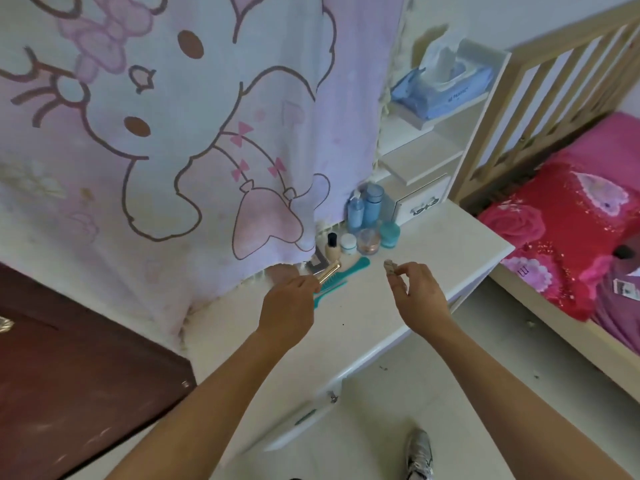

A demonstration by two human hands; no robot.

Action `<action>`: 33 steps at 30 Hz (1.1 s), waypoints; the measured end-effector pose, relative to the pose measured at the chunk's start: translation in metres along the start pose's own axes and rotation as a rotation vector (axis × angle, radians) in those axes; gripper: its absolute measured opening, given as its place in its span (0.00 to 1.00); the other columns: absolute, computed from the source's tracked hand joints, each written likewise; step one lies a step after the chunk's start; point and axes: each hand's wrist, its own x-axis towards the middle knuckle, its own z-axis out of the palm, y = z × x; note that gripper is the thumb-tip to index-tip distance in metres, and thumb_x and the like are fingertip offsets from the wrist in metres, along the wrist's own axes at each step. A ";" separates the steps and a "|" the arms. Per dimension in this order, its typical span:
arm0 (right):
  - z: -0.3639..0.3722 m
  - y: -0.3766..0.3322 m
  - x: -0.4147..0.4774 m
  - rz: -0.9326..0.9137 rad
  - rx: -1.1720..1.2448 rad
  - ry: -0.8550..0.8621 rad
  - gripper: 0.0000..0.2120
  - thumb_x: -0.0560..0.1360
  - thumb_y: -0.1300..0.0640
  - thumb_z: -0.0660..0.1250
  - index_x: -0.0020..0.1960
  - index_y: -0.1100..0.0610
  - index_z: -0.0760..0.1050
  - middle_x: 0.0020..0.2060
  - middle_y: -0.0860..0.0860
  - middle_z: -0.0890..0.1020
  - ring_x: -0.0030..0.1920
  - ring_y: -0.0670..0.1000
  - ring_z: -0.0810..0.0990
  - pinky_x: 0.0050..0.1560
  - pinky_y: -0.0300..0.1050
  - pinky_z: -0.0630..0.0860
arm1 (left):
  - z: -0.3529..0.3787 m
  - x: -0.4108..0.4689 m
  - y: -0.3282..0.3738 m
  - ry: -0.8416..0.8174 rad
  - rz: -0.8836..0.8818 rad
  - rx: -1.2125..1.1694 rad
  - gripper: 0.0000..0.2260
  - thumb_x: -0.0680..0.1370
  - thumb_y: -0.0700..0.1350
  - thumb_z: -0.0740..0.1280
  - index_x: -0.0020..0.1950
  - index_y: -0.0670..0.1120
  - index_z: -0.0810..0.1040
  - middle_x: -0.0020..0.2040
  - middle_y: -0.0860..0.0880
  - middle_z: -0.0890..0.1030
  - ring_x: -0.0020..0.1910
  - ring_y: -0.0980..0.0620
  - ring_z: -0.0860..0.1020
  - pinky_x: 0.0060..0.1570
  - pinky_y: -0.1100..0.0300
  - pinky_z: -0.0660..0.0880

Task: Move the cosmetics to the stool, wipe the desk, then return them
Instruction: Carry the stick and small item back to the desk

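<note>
Both hands hold small cosmetics above the tabletop (pixel 433 244).

Head view: the left hand (pixel 289 299) pinches a gold tube (pixel 329 271) over the teal combs (pixel 341 275) at the back edge; the right hand (pixel 415 289) pinches a small grey piece (pixel 390 265) by fingertip, likely because it is tiny. Bottles (pixel 365 206) and jars (pixel 369 240) cluster in the back corner, probably to keep the front clear. The stool is out of view.

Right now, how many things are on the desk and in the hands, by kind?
Blue bottles: 2
Jars: 3
Foundation bottle: 1
Teal combs: 2
Gold tube in left hand: 1
Small grey item in right hand: 1
Total: 10
</note>
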 end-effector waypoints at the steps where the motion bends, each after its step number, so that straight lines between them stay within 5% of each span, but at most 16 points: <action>1: 0.000 0.010 0.015 -0.025 0.002 -0.026 0.14 0.81 0.45 0.61 0.57 0.54 0.75 0.54 0.51 0.77 0.50 0.52 0.77 0.48 0.44 0.71 | 0.010 0.007 0.007 -0.008 -0.022 0.021 0.08 0.73 0.37 0.70 0.50 0.45 0.78 0.51 0.46 0.80 0.46 0.45 0.80 0.35 0.55 0.78; 6: -0.008 0.055 0.086 -0.118 0.000 -0.177 0.12 0.81 0.47 0.62 0.55 0.54 0.74 0.53 0.51 0.77 0.47 0.52 0.77 0.47 0.46 0.72 | 0.053 0.039 0.042 -0.032 -0.218 0.043 0.08 0.74 0.36 0.67 0.51 0.45 0.79 0.47 0.44 0.81 0.42 0.43 0.79 0.34 0.57 0.67; 14: -0.002 0.107 0.143 -0.122 -0.038 -0.369 0.13 0.81 0.48 0.62 0.58 0.57 0.75 0.55 0.53 0.77 0.51 0.56 0.78 0.50 0.51 0.75 | 0.122 0.068 0.071 -0.222 -0.363 0.074 0.09 0.77 0.40 0.64 0.56 0.48 0.75 0.43 0.48 0.80 0.43 0.47 0.77 0.38 0.54 0.71; 23: 0.044 0.142 0.171 -0.042 -0.078 -0.390 0.10 0.81 0.50 0.63 0.58 0.54 0.75 0.53 0.52 0.77 0.48 0.55 0.79 0.45 0.46 0.72 | 0.201 0.130 0.043 -0.320 -0.272 0.145 0.12 0.73 0.40 0.71 0.53 0.50 0.76 0.40 0.51 0.80 0.38 0.51 0.78 0.36 0.59 0.70; 29: 0.079 0.142 0.185 -0.062 -0.143 -0.395 0.09 0.80 0.54 0.64 0.57 0.57 0.76 0.54 0.54 0.77 0.52 0.57 0.78 0.48 0.53 0.77 | 0.218 0.171 0.006 -0.154 -0.299 0.123 0.16 0.69 0.33 0.72 0.55 0.44 0.79 0.43 0.46 0.82 0.42 0.42 0.79 0.42 0.50 0.75; 33: 0.100 0.138 0.187 -0.098 -0.278 -0.395 0.09 0.80 0.55 0.65 0.57 0.58 0.76 0.55 0.55 0.77 0.53 0.57 0.77 0.45 0.52 0.77 | 0.230 0.178 -0.010 -0.174 -0.198 0.140 0.17 0.66 0.33 0.72 0.55 0.41 0.80 0.56 0.43 0.81 0.51 0.40 0.79 0.49 0.48 0.76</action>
